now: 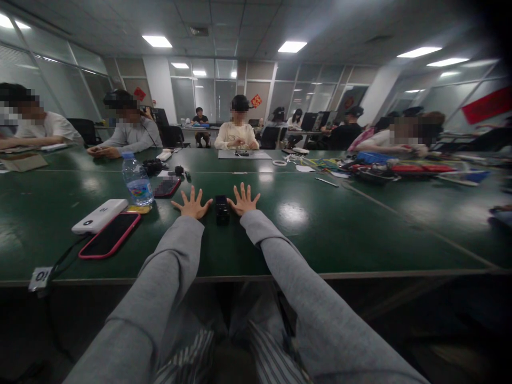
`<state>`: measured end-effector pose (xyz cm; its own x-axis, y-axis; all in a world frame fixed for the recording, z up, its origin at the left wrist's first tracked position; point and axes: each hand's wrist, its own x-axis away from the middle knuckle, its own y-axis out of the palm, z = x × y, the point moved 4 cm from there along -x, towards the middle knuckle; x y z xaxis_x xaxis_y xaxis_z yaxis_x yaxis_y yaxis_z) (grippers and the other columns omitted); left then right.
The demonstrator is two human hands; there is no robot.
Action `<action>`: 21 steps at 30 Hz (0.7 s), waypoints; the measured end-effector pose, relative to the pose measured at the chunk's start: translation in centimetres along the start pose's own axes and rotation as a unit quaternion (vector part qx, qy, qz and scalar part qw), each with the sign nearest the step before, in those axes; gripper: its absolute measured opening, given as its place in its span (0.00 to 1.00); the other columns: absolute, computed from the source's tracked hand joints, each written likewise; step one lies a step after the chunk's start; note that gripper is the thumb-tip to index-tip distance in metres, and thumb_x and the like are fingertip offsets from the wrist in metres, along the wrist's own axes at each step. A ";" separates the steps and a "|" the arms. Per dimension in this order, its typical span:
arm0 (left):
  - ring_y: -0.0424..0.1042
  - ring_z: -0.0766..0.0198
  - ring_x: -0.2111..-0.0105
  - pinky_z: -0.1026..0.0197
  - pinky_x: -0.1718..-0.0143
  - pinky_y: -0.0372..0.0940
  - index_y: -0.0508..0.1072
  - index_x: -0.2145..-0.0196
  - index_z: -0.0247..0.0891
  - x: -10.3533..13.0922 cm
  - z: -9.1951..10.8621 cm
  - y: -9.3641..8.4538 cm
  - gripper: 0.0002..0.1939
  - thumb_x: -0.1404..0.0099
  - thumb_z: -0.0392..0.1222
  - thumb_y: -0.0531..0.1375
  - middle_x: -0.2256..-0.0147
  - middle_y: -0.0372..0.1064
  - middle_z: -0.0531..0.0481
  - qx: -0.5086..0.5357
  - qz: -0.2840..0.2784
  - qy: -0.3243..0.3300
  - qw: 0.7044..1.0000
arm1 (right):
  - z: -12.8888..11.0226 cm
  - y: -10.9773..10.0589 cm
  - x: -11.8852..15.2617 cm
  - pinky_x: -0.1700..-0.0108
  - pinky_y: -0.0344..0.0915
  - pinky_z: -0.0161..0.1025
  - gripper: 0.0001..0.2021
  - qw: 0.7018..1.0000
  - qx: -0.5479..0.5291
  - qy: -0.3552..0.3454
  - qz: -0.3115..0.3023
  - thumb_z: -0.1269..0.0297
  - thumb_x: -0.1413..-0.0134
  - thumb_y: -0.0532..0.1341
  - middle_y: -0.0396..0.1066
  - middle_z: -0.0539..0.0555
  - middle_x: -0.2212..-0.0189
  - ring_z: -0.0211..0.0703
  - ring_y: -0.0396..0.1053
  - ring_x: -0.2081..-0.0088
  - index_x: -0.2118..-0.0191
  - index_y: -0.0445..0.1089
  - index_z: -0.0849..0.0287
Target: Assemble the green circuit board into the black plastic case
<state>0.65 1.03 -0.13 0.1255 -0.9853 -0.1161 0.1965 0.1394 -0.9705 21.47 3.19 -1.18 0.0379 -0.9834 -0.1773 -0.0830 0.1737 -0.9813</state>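
Gripping nothing with left hand [193, 204] and right hand [245, 201], spread wide on table [360, 229], either side of black box [222, 210]. Could knock black box by drawing inward carelessly, or topple bottle [137, 184] by sweeping left.

Left hand [192, 207] lying palm down, fingers [192, 194] fanning wide; right hand [243, 202] lying likewise, its fingers fanning too. Left forearm [174, 256] and right forearm [284, 256] slanting inward behind fingers, stretching forward.
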 end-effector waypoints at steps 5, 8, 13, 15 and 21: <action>0.20 0.34 0.36 0.21 0.46 0.33 0.37 0.35 0.56 -0.3 -0.2 0.3 0.43 0.44 0.73 0.31 0.33 0.17 0.58 0.001 -0.029 0.010 1.000 | 0.0 -0.1 -0.1 0.42 0.24 0.70 0.34 1.000 0.005 -0.016 -0.026 0.36 0.43 0.29 0.08 0.43 0.35 0.55 0.11 0.35 0.34 0.23 0.42; 0.22 0.32 0.36 0.20 0.47 0.34 0.38 0.35 0.57 -0.4 -0.2 0.3 0.43 0.45 0.74 0.32 0.33 0.19 0.58 0.002 -0.048 0.009 0.999 | 0.0 -0.1 -0.2 0.42 0.24 0.71 0.34 0.999 0.002 -0.021 -0.041 0.35 0.44 0.29 0.08 0.43 0.35 0.56 0.12 0.35 0.34 0.24 0.41; 0.25 0.30 0.36 0.19 0.48 0.34 0.41 0.35 0.57 -0.9 -0.3 0.4 0.44 0.46 0.75 0.34 0.33 0.24 0.56 0.001 -0.079 0.002 0.997 | 0.1 0.2 -0.7 0.44 0.27 0.74 0.35 0.996 -0.020 -0.015 -0.083 0.33 0.45 0.30 0.13 0.45 0.34 0.60 0.16 0.35 0.35 0.24 0.39; 0.26 0.30 0.36 0.19 0.48 0.35 0.41 0.35 0.57 -1.2 -0.3 0.6 0.44 0.46 0.75 0.35 0.32 0.26 0.55 0.000 -0.090 0.002 0.996 | 0.2 0.4 -0.9 0.45 0.27 0.76 0.36 0.993 -0.032 -0.007 -0.114 0.32 0.46 0.31 0.19 0.47 0.33 0.63 0.21 0.34 0.35 0.25 0.37; 0.27 0.27 0.37 0.16 0.51 0.36 0.43 0.35 0.56 -1.9 -0.6 1.2 0.44 0.46 0.74 0.37 0.32 0.29 0.53 0.001 -0.088 0.007 0.996 | 0.2 0.7 -1.1 0.47 0.25 0.77 0.35 0.991 -0.042 -0.002 -0.126 0.32 0.46 0.32 0.26 0.50 0.32 0.66 0.24 0.34 0.34 0.34 0.37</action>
<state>0.08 3.04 -1.22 0.0762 -0.9957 0.0529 0.2161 -0.0353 -0.9757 21.62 4.37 -1.66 0.0718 -0.9948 0.0727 -0.1538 -0.0830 -0.9846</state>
